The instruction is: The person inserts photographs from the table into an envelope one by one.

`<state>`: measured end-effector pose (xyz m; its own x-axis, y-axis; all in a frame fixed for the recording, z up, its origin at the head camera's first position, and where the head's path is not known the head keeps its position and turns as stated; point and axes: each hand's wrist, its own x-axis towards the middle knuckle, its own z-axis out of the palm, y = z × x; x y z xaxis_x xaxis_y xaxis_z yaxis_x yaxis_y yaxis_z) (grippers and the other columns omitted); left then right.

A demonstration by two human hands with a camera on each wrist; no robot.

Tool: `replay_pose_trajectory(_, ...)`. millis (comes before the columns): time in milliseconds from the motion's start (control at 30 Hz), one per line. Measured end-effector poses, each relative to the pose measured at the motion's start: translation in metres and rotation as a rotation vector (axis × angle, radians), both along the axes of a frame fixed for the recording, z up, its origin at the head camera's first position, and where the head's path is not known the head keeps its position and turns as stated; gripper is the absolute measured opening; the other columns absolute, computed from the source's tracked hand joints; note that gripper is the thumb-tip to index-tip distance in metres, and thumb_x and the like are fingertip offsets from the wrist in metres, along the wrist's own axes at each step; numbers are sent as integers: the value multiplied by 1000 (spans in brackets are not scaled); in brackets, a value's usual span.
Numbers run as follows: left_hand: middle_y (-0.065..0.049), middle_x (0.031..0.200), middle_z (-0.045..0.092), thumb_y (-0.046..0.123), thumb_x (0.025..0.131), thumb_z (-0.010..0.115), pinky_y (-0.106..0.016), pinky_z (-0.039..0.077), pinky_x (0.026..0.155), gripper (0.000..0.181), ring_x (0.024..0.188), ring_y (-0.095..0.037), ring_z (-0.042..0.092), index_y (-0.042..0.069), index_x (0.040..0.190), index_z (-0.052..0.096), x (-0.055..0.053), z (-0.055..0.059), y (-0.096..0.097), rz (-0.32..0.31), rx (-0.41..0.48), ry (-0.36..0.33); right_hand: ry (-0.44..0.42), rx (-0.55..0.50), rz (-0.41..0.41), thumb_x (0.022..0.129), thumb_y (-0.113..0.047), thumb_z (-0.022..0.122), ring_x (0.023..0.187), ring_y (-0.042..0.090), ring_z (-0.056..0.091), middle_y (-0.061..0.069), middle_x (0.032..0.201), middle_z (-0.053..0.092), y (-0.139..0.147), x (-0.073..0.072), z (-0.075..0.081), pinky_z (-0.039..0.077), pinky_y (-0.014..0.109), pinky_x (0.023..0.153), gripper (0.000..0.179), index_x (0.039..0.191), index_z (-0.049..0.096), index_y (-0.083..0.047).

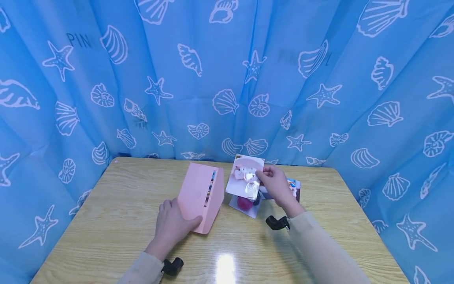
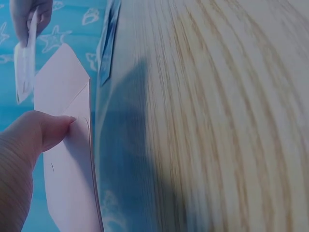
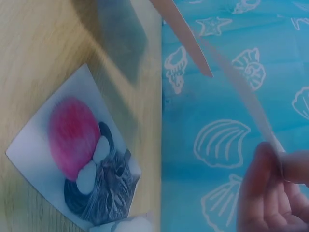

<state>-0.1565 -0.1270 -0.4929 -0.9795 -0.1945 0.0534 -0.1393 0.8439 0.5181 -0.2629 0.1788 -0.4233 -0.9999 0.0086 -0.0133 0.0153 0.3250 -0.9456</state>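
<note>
My left hand (image 1: 172, 223) holds a pink envelope (image 1: 194, 185) by its near edge, thumb across its front. The envelope is tilted with its flap raised, and colourful edges of cards or photos show in its opening. In the left wrist view the thumb presses on the envelope (image 2: 60, 159). My right hand (image 1: 276, 184) pinches a photo (image 1: 235, 183) of small pale animals by its right edge, just right of the envelope. Under it, on the table, lies a photo (image 3: 36, 145) of a striped cat with a pink ball, partly covered in the head view.
Another photo (image 1: 297, 187) with a dark border lies on the wooden table (image 1: 134, 205), partly behind the right hand. A blue curtain (image 1: 198, 86) with white shells and starfish hangs along the table's far edge and sides. Black wrist straps (image 1: 277, 223) sit at the sleeves.
</note>
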Motion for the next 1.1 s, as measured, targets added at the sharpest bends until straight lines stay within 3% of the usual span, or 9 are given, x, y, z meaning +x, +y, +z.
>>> replay_pose_trajectory(233, -19, 108, 47, 67, 64, 75, -41, 40, 74, 103, 96, -31, 41, -10, 126, 48, 1, -2, 3, -8, -20, 22, 15, -76, 1, 94, -19, 64, 77, 20, 64, 15, 92, 63, -14, 2, -4, 55, 41, 76, 25, 105, 54, 2)
replay_pose_trajectory(767, -19, 109, 47, 69, 64, 74, -40, 40, 73, 102, 96, -31, 41, -9, 125, 48, 2, -3, 9, -18, -38, 24, 12, -49, 12, 91, -19, 68, 69, 28, 64, 10, 79, 61, -42, 11, -25, 55, 45, 70, 20, 95, 58, -3)
replay_pose_trajectory(1000, -19, 108, 47, 68, 65, 73, -40, 40, 73, 99, 95, -31, 40, -8, 123, 49, 2, -3, 9, -18, -39, 37, 57, 52, 7, 89, -18, 69, 64, 17, 56, 7, 76, 59, -49, 13, -32, 48, 28, 56, 18, 90, 58, -4)
replay_pose_trajectory(1100, -19, 108, 46, 68, 66, 72, -41, 41, 74, 98, 96, -32, 40, -9, 123, 48, 2, -3, 9, -18, -48, 36, 76, 84, -1, 88, -17, 69, 64, 16, 52, 6, 76, 57, -51, 14, -32, 44, 26, 54, 17, 89, 58, -5)
